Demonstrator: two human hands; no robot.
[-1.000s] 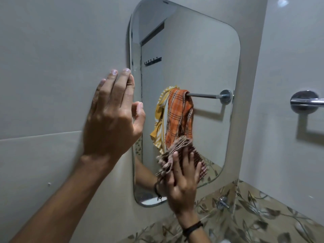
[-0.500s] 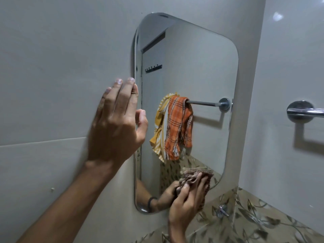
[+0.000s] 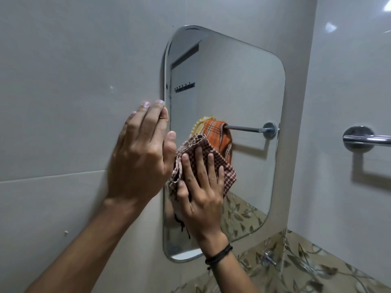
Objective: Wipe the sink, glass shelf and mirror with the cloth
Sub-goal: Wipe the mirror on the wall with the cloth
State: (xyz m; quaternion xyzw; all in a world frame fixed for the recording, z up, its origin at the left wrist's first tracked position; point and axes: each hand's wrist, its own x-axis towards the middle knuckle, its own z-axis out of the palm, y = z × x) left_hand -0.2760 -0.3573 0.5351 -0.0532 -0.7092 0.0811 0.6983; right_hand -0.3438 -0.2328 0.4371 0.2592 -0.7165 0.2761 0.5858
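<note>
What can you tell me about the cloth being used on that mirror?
The cloth is a soft woven fabric in a small brown-and-white check, bunched and folded, not spread flat, with crumpled edges sticking out at its top left. It lies against the mirror, in the left-middle part of the glass. The right hand presses it there with flat, spread fingers, covering its lower part. The left hand rests beside it on the wall and mirror edge; whether its thumb touches the cloth is unclear.

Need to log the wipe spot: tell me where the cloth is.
In the head view the cloth lies flat against the mirror, left of its middle, under the right hand and beside the left hand's thumb.
</note>
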